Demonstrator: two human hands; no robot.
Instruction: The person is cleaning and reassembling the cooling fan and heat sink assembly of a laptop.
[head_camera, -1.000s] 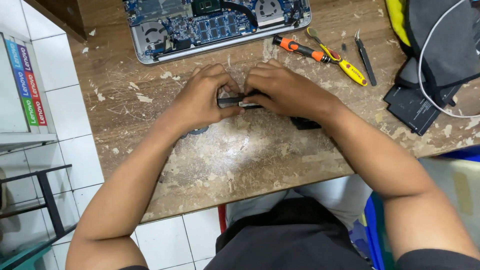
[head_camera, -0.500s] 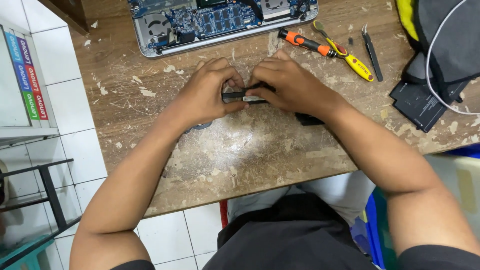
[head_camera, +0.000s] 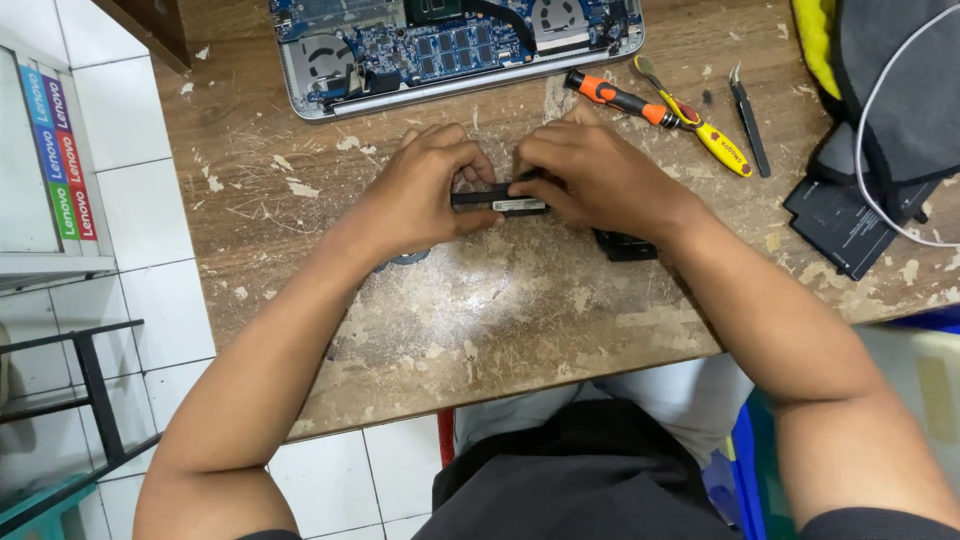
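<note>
Head view: at frame centre, left hand (head_camera: 425, 195) and right hand (head_camera: 590, 175) both clamp a small black part (head_camera: 498, 201); the opened laptop (head_camera: 455, 45) at top remains uncovered, screwdriver (head_camera: 620, 98) untouched.

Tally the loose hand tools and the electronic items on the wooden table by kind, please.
Screwdrivers: 2, orange-handled and yellow-handled
Tweezers: 1, black
Opened laptop: 1
Black slim part held by left hand and right hand: 1
Flat black pack: 1
Total: 6

black part (head_camera: 497, 201) mostly hidden under both hands, opened laptop (head_camera: 450, 45) cut off by top edge
</note>
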